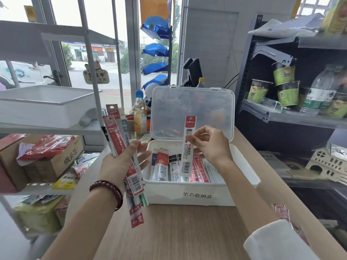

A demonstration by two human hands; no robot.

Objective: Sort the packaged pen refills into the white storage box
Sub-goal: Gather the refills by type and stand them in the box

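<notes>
The white storage box (187,196) stands on the wooden counter with its clear lid (193,111) propped open at the back. Several refill packs (165,167) lie side by side inside it. My left hand (124,158), left of the box, grips a bundle of long red-and-white refill packs (120,139) that fans upward and hangs below my palm. My right hand (210,145) pinches a single red-topped refill pack (187,147) upright, just above the box's middle.
A juice bottle (139,115) and small items stand behind the box. A rack with a white bin (43,104) and a cardboard box (43,158) is at the left. Dark shelves with cup noodles (281,85) rise at the right. Bare counter (178,231) lies in front.
</notes>
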